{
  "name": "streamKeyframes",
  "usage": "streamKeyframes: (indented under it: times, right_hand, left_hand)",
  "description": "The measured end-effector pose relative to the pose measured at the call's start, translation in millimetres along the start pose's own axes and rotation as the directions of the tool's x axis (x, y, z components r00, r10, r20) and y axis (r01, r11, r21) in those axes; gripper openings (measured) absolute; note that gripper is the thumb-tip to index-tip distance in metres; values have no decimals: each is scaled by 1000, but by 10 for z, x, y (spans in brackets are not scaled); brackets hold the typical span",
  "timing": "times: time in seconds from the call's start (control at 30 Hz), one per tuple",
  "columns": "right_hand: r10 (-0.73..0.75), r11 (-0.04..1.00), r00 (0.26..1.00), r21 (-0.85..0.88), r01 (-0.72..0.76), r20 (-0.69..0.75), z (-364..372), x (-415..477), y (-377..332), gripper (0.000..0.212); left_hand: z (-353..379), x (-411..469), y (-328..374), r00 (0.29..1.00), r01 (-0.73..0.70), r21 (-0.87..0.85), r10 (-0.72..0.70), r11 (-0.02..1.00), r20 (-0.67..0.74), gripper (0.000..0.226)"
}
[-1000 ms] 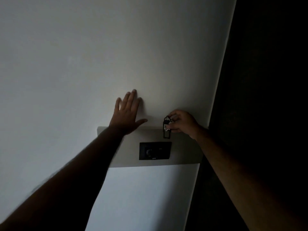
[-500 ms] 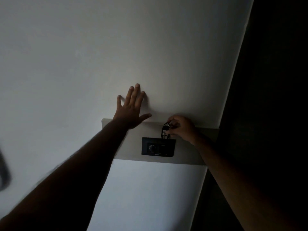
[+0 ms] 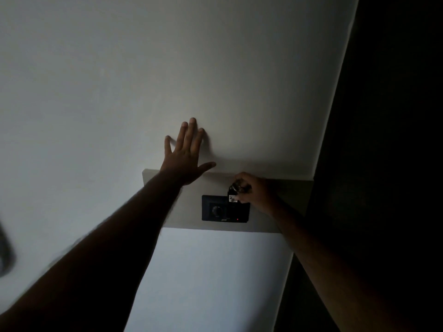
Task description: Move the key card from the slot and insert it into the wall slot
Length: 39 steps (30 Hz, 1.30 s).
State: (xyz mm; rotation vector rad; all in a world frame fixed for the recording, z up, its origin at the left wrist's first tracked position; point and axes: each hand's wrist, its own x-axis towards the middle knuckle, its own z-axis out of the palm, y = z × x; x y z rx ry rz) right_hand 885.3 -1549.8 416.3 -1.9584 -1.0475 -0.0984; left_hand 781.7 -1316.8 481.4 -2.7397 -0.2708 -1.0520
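The room is dim. My right hand (image 3: 254, 190) pinches a small dark key card (image 3: 233, 195) with a pale label, holding it at the top right edge of a black wall slot unit (image 3: 217, 209). That unit carries a round knob on its left and a tiny red light near its bottom edge. How deep the key card sits in the slot I cannot tell. My left hand (image 3: 185, 156) lies flat on the wall above and left of the unit, fingers spread, holding nothing.
The black unit is mounted on a grey panel (image 3: 282, 212) fixed to the white wall (image 3: 119, 80). A dark doorway or recess (image 3: 383, 140) fills the right side. A blurred dark object (image 3: 4, 255) shows at the left edge.
My right hand has brought the key card down from above the black unit to its top right edge, and a red light now shows there. My left hand stays pressed on the wall.
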Motion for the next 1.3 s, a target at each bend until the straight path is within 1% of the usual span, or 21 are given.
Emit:
streamKeyframes:
  times: [0.1, 0.23, 0.33, 0.4, 0.47, 0.6, 0.77, 0.87, 1.0, 1.1, 1.23, 1.3]
  right_hand:
    - [-53, 991, 999, -122, 51, -9, 57, -41, -14, 49]
    - [-118, 977, 991, -186, 106, -57, 100, -74, -39, 51]
    - [-193, 936, 979, -311, 167, -57, 81, -72, -68, 49]
    - [-215, 917, 975, -355, 181, -58, 70, -67, -71, 46]
    - [-227, 913, 971, -363, 187, -70, 76, -72, -67, 45]
    - [-221, 926, 972, -331, 183, -80, 104, -88, -56, 51]
    - [-205, 940, 974, -298, 167, -100, 109, -65, -41, 46]
    - [-178, 941, 979, -308, 140, -97, 146, -106, -18, 44]
    - [-148, 954, 981, -279, 109, -122, 216, -238, 16, 49]
    - [-162, 944, 981, -308, 122, -107, 187, -216, 11, 50]
    - [-167, 921, 986, -361, 147, -26, 127, -253, -62, 53]
    - [-210, 903, 977, -393, 174, -50, 35, -281, -119, 54]
  left_hand:
    - [13, 2, -19, 1000, -5, 2, 5, 1000, -3, 105]
    - [44, 6, -42, 1000, -14, 3, 14, 1000, -7, 105]
    - [64, 15, -44, 1000, -10, 1, 10, 1000, -10, 106]
    - [74, 18, -43, 1000, -7, -4, 7, 1000, -10, 107]
    - [86, 23, -47, 1000, -7, -14, 7, 1000, -14, 108]
    - [102, 37, -55, 1000, -13, -21, 13, 1000, -15, 108]
    - [117, 49, -59, 1000, -20, -22, 20, 1000, -21, 108]
    - [103, 31, -46, 1000, -13, -23, 13, 1000, -13, 108]
    - [87, 42, -32, 1000, 4, -35, -3, 999, 26, 108]
    - [78, 40, -34, 999, 13, -28, -12, 1000, 44, 108]
    - [35, 27, -24, 998, 9, -36, -7, 999, 62, 108]
    - [31, 14, -10, 998, 7, -37, -5, 999, 57, 108]
